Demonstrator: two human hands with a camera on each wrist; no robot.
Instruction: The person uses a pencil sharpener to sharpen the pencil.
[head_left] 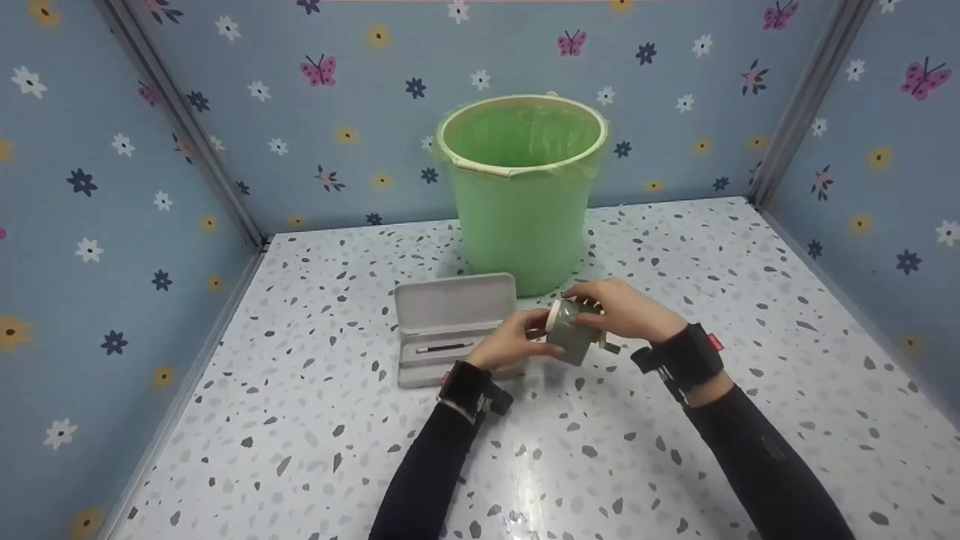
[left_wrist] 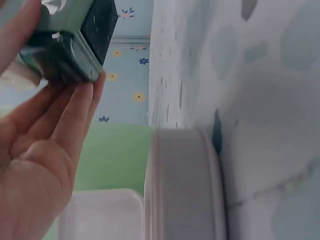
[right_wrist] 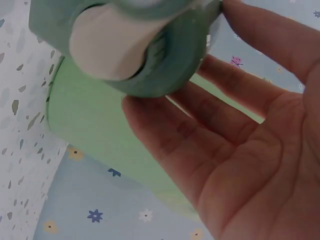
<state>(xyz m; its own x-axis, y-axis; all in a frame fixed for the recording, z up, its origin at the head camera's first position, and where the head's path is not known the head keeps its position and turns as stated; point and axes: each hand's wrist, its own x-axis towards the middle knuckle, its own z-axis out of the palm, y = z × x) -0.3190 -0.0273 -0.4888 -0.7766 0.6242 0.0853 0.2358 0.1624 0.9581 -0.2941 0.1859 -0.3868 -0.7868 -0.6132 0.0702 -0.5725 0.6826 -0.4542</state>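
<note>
Sharpener (head_left: 571, 339) gripped between both hands, above table (head_left: 675, 450), near bucket (head_left: 523, 202).

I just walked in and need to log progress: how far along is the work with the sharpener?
Done: the pencil case lies open, a pencil inside. In hand: the left hand and right hand both hold the sharpener above the table. Left: nothing visibly emptied into the bin.
</note>
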